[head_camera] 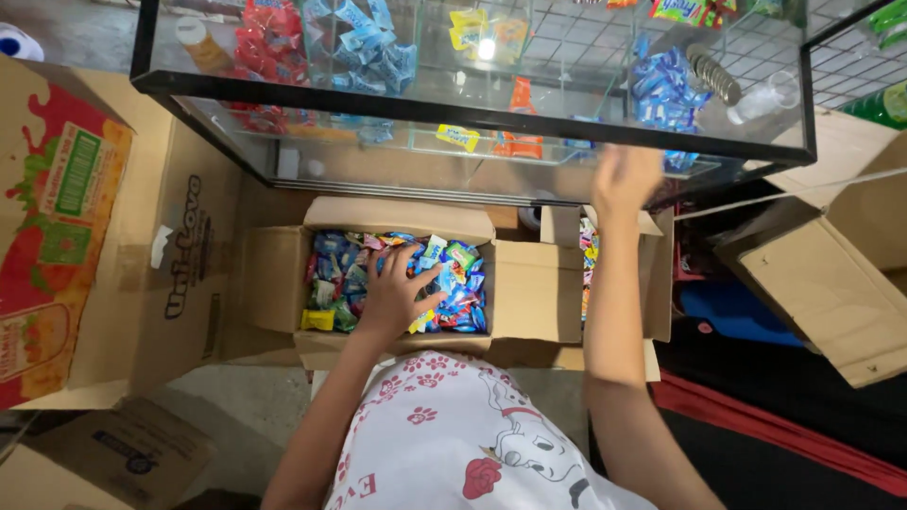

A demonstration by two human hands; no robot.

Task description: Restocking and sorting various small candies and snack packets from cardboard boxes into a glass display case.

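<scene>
Sweets [444, 283] in bright blue, green, pink and yellow wrappers fill an open cardboard box [274, 293] on the floor, straight below the camera and just past the hem of a white shirt [463, 444] printed with red paw marks and a spotted dog. Nearest, bare grey floor [250, 406] shows between flattened cartons; a dark mat with a red edge [784, 425] runs off to the right. Left of the box lies a large opened carton [179, 274], and beyond that a red and green printed one [47, 217]. A second open box [614, 274], holding more wrapped sweets, stands touching the first on its right, and a tilted brown carton [822, 293] rests farther right.

Left hand [397, 293] lies palm down in the first box, fingers spread and pressed onto the wrappers; whether it has closed on any of them I cannot tell. Right arm stretches forward, and the right hand [625, 175] is raised, blurred, fingers loosely apart, at the lower edge of a glass display case [472, 109] with a black frame. It appears to hold nothing. Inside the case hang red, blue and yellow packets.
</scene>
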